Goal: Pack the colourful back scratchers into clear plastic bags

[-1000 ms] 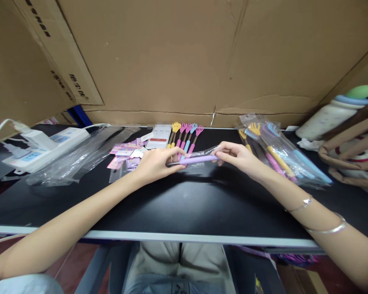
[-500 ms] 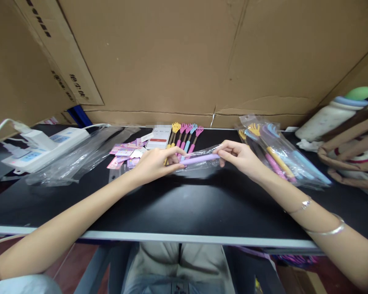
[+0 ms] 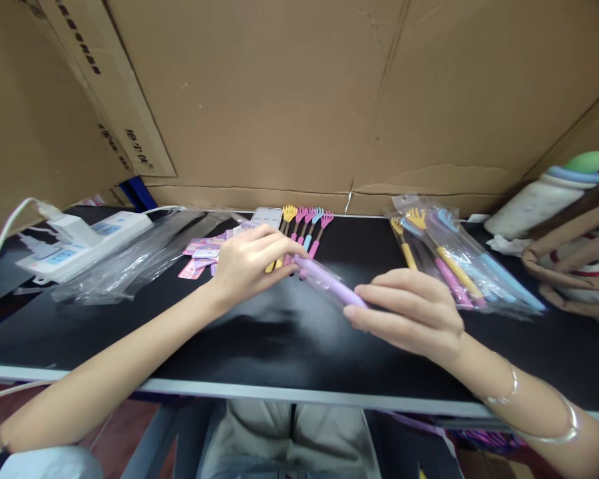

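A purple back scratcher in a clear plastic sleeve slants across the front of me, above the black table; its clawed head does not show. My left hand pinches its upper left end between thumb and fingers. At the lower right end, my right hand grips the purple handle through the film with thumb and fingertips. Beyond my left hand several yellow, pink and blue back scratchers lie in a row, their claws pointing away. Pink and purple printed cards are piled to the left of that hand.
Clear plastic sleeves lie beside a white power strip on the left. At right are bagged back scratchers, a loose yellow one, a bottle and a tan bag. A phone stands before cardboard walls.
My right hand has moved down and toward me, turning the purple back scratcher from nearly level to slanted. My left hand keeps its hold on the other end.
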Tool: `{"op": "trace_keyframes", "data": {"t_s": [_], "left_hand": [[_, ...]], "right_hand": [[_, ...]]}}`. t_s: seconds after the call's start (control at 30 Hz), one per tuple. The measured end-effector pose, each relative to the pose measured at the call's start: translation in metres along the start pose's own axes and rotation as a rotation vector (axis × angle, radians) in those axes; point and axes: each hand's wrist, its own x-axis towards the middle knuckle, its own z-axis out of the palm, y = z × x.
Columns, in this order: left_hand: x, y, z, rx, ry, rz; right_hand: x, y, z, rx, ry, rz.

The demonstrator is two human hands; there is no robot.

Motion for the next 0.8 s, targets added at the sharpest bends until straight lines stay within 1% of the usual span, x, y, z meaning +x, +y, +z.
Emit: {"op": "trace_keyframes", "data": {"t_s": [0.1, 0.2, 0.27, 0.33, 0.43, 0.5, 0.57, 0.67, 0.8], "left_hand": [[-0.002, 0.002, 0.009, 0.018, 0.038, 0.063], [-0.004, 0.006, 0.022, 0.081, 0.095, 0.101], [-0.007, 0.010, 0.031, 0.118, 0.106, 0.128], [-0.009, 0.013, 0.037, 0.129, 0.091, 0.146], [-0.012, 0.015, 0.041, 0.112, -0.018, 0.119], [-0.013, 0.014, 0.041, 0.092, -0.110, 0.075], [-0.014, 0.012, 0.039, 0.069, -0.177, 0.039], [-0.015, 0.011, 0.037, 0.032, -0.243, 0.028], [-0.017, 0.012, 0.035, -0.001, -0.314, 0.057]], "right_hand": [[0.001, -0.007, 0.004, -0.071, -0.014, -0.131], [-0.001, -0.015, 0.011, -0.082, -0.021, -0.238], [-0.003, -0.019, 0.015, -0.076, -0.063, -0.296], [-0.004, -0.023, 0.019, -0.059, -0.128, -0.318], [-0.007, -0.025, 0.024, -0.021, -0.229, -0.299], [-0.008, -0.023, 0.026, -0.010, -0.282, -0.277], [-0.010, -0.020, 0.028, -0.009, -0.326, -0.248], [-0.014, -0.012, 0.033, -0.009, -0.405, -0.181], [-0.020, -0.005, 0.039, 0.003, -0.497, -0.080]]}}
